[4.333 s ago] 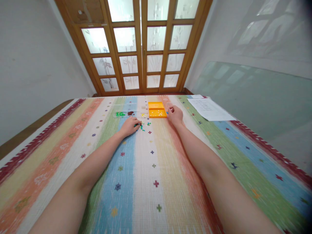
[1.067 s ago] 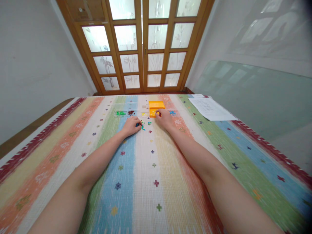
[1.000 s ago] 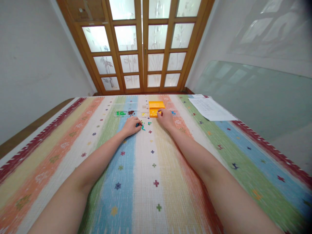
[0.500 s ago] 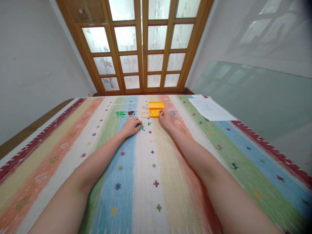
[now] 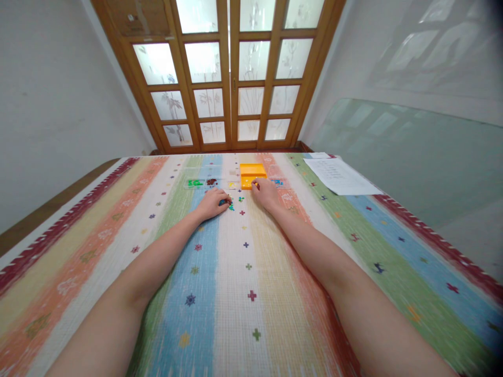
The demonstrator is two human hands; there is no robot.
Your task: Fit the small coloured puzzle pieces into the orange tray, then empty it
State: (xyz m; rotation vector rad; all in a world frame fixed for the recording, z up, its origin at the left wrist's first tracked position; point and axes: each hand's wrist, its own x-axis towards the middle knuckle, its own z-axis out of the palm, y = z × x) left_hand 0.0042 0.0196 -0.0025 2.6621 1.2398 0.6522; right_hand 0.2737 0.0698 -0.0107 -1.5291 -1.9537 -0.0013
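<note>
My left hand (image 5: 214,203) rests on the cloth with its fingers curled together. Small blue and green pieces (image 5: 231,207) show at its fingertips; whatever it grips is too small to name. My right hand (image 5: 264,191) is at the front of an open orange box (image 5: 252,169), thumb and forefinger drawn together, and what lies between them cannot be made out. Two small green pieces (image 5: 241,199) lie on the cloth between the hands.
Clear boxes hold green pieces (image 5: 194,183), dark brown pieces (image 5: 211,182), yellow pieces (image 5: 231,185) and blue pieces (image 5: 278,182). A printed paper sheet (image 5: 340,176) lies at the right on the striped tablecloth (image 5: 231,262). Wooden glazed doors (image 5: 231,78) stand behind the table.
My right hand has shifted slightly left and toward me along the orange box, uncovering more of the blue pieces. My left hand stays nearly in place.
</note>
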